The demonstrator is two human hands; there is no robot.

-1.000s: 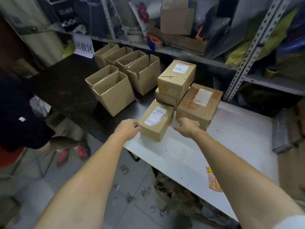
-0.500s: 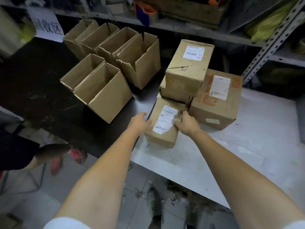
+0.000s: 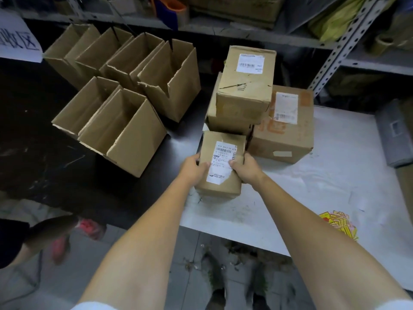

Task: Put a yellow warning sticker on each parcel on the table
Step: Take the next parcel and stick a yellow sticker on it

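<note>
- Both hands are busy: the left hand [image 3: 193, 168] and the right hand [image 3: 245, 170] grip a small brown cardboard parcel [image 3: 223, 186], one on each side wall.
- Each thumb lies across the parcel's top face, touching an edge of the white shipping label [image 3: 221, 162] stuck there. The fingers curl round the sides and are mostly hidden.
- The small brown cardboard parcel is at the near left corner of the white counter [image 3: 335, 175], close to the seam with the black counter [image 3: 33, 130]. Whether it rests flat or is tipped off the surface cannot be told.
- Just behind it is a stack of two: a tall taped brown parcel [image 3: 245, 86] with a white label, on top of a flatter brown parcel [image 3: 225, 121].
- Right of that stack and against it sits a large brown parcel with orange print [image 3: 286, 139], also bearing a white label.
- A loose pile of yellow warning stickers [image 3: 339, 222] lies near the front edge of the white counter, right of the right forearm and well apart from the parcels.
- Open-topped brown cardboard boxes [image 3: 125, 130] stand in two rows on the black counter, left of the parcels.
- Grey metal shelving [image 3: 335, 54] runs behind both counters, holding cartons and a yellow-green bag.
- A white paper sign with dark characters [image 3: 17, 39] hangs at far left.
- Another person's leg and red shoes [image 3: 89, 227] show on the floor, lower left.
</note>
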